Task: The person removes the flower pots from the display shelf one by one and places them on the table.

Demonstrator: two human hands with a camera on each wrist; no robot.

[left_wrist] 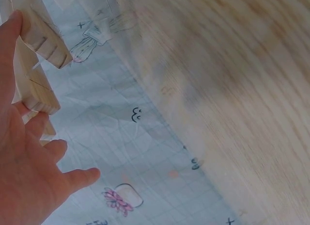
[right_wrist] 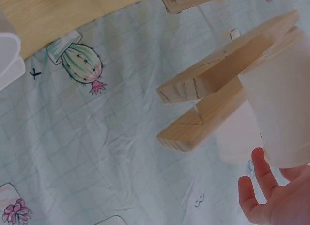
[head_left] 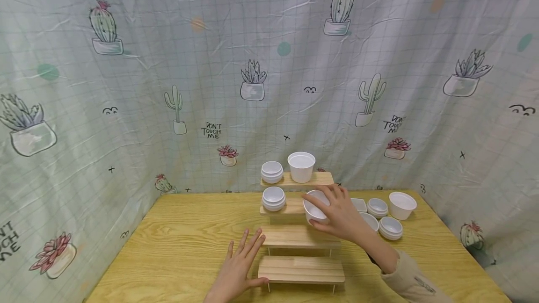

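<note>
My right hand (head_left: 342, 212) grips a white plastic cup (head_left: 315, 208) by its rim and side, at the right end of the second tier from the top of a wooden step rack (head_left: 300, 237). In the right wrist view this cup (right_wrist: 278, 104) tapers toward its base, and the fingers curl near that end. My left hand (head_left: 236, 268) lies spread along the rack's left side, its fingertips at the ends of the lower tiers. One small white jar (head_left: 273, 199) sits left on the second tier. Above stand another ribbed jar (head_left: 272, 172) and a larger white cup (head_left: 301, 167).
Right of the rack, several white containers stand on the wooden table (head_left: 181, 237), among them a wide cup (head_left: 402, 205) and two small jars, the nearer (head_left: 390, 228) in front. A cactus-print curtain (head_left: 202, 78) hangs behind the table and along both sides.
</note>
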